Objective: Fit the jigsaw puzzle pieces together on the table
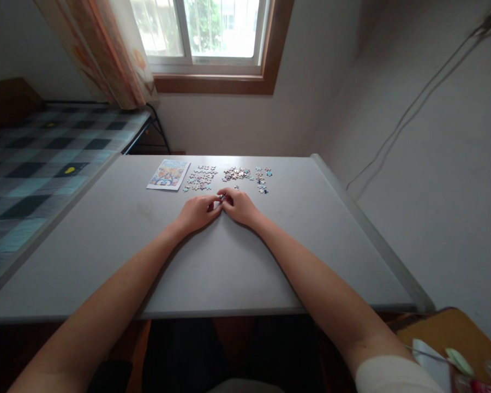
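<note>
My left hand (200, 210) and my right hand (238, 205) meet at the middle of the white table (229, 273). Both are closed, fingertips together around small jigsaw puzzle pieces (222, 196), mostly hidden by the fingers. Just beyond the left hand, puzzle pieces lie spread in rough rows (201, 179). A denser heap of pieces (238, 174) sits past the right hand, and a narrower group (262, 180) is to its right. Left of them all lies a colourful printed picture sheet (169, 175).
A bed with a checked sheet (65, 142) stands along the table's left side. Behind the table are a window (225, 33) and an orange curtain (106, 49). A cable (409, 112) hangs on the right wall. At lower right, a brown surface (454, 327) carries small items.
</note>
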`<state>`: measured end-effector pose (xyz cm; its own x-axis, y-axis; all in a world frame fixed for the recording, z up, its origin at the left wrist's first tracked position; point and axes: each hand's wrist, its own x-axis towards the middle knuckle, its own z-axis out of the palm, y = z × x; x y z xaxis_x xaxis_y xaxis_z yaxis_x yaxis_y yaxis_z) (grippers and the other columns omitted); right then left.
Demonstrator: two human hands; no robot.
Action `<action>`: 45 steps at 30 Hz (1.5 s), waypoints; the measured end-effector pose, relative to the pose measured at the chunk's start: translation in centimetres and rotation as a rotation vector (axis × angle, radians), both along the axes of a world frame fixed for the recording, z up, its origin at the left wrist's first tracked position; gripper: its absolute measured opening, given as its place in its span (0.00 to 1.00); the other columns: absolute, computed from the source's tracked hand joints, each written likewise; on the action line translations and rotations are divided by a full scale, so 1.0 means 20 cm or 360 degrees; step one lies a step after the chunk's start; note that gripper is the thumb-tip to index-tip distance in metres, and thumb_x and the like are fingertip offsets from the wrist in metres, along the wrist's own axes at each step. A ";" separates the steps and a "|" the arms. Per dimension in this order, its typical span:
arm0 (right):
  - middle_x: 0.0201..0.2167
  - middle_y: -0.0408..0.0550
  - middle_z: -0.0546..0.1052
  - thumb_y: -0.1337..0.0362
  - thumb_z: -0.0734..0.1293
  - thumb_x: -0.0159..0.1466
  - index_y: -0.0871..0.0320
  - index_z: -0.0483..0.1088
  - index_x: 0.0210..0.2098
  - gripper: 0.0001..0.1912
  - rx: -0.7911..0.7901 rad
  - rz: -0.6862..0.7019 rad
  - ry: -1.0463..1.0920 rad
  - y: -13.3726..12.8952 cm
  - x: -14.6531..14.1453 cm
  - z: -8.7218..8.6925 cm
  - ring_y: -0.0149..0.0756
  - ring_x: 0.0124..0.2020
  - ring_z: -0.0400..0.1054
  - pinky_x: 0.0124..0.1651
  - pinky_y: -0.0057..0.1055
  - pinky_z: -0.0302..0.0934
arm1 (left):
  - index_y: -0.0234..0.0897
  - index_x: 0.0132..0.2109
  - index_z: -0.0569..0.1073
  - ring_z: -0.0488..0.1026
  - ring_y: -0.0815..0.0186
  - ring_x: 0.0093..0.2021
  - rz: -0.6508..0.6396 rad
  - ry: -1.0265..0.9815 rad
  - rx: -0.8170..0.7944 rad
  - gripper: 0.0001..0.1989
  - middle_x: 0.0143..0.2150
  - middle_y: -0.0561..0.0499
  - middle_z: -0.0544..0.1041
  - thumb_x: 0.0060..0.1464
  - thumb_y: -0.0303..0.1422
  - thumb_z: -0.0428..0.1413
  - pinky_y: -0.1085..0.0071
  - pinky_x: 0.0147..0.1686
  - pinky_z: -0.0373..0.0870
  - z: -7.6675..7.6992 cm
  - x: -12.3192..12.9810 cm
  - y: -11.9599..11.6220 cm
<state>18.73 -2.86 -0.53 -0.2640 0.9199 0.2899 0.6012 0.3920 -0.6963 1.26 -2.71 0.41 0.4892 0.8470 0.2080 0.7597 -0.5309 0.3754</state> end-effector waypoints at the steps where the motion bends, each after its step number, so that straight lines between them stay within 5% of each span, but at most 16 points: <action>1: 0.29 0.44 0.75 0.69 0.60 0.58 0.59 0.73 0.46 0.18 -0.0002 0.0000 -0.0003 0.00 0.00 0.00 0.30 0.30 0.66 0.39 0.27 0.59 | 0.39 0.44 0.77 0.67 0.68 0.26 -0.0003 0.0002 -0.0002 0.18 0.28 0.52 0.75 0.58 0.43 0.49 0.73 0.27 0.57 0.00 0.00 0.00; 45: 0.28 0.43 0.74 0.69 0.60 0.58 0.59 0.73 0.45 0.18 -0.0008 0.0008 0.0008 0.00 0.00 0.00 0.30 0.30 0.65 0.39 0.27 0.58 | 0.39 0.44 0.78 0.68 0.68 0.27 0.0004 0.0010 0.0012 0.18 0.28 0.52 0.76 0.58 0.43 0.49 0.73 0.27 0.56 -0.01 0.00 0.00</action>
<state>18.70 -2.92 -0.50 -0.2675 0.9200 0.2863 0.5958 0.3914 -0.7013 1.21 -2.66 0.27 0.4884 0.8467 0.2110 0.7634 -0.5317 0.3667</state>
